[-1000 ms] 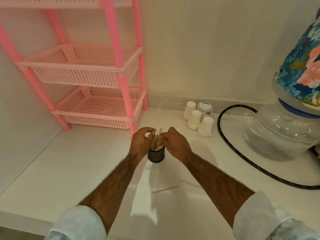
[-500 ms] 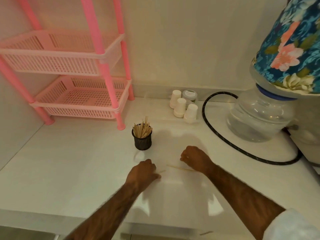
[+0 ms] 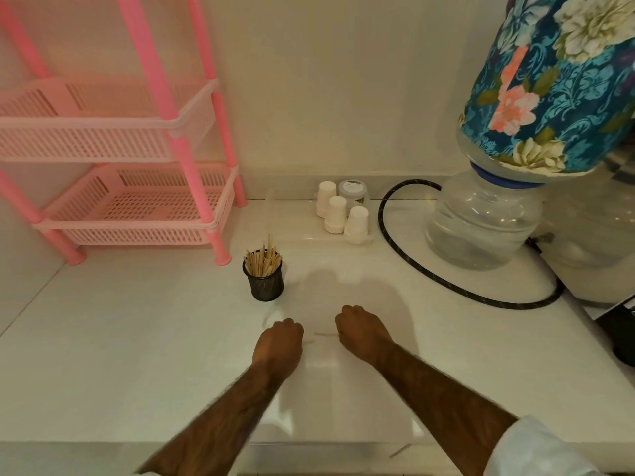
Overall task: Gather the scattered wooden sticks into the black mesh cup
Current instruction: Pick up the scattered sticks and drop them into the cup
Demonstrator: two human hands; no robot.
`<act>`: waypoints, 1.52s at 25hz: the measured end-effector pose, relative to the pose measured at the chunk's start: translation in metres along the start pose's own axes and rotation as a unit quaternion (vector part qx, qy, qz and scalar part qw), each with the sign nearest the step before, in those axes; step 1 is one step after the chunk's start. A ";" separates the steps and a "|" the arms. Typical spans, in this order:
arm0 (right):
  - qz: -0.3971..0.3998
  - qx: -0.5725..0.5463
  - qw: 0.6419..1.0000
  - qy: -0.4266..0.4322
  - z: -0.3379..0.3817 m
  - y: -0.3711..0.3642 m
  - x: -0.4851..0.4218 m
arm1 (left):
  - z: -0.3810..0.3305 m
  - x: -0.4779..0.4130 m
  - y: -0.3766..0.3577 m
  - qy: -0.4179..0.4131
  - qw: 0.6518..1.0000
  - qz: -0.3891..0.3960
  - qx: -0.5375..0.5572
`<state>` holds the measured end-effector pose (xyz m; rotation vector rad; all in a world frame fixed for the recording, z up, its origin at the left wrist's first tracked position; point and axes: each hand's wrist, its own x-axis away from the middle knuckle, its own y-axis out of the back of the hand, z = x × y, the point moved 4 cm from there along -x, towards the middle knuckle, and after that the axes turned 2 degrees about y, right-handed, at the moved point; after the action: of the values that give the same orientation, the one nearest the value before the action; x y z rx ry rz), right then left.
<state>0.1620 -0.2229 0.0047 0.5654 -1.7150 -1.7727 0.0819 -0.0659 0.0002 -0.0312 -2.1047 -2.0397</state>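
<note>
While the left hand point(image 3: 278, 348) pinches one stick point(image 3: 309, 342), the right hand point(image 3: 362, 333) pinches a second stick point(image 3: 324, 334).

Clutter on my feed
Pink rack point(image 3: 165, 115) left; paper cups point(image 3: 336, 214) by a jar point(image 3: 353, 191); black hose point(image 3: 446, 286) skirting the water bottle point(image 3: 481, 228).

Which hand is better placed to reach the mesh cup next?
Left, probably. The left hand is nearer the black mesh cup, which stands ahead of it; the right hand sits farther right, pinching a wooden stick.
</note>
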 end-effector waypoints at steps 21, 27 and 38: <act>-0.184 -0.534 0.814 -0.134 -0.018 0.066 -0.029 | 0.085 -0.022 0.063 0.143 0.756 -0.233 0.595; -0.220 -0.637 0.739 -0.029 0.051 0.134 -0.098 | 0.131 -0.048 0.112 0.155 0.736 -0.288 0.593; -0.203 -0.513 0.832 -0.056 0.070 0.152 -0.152 | 0.142 -0.076 0.127 0.103 0.836 -0.274 0.464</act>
<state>0.2442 -0.0661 0.1444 0.3268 -0.4740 -2.7028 0.1570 0.0900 0.1105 0.9780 -2.9030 -0.8831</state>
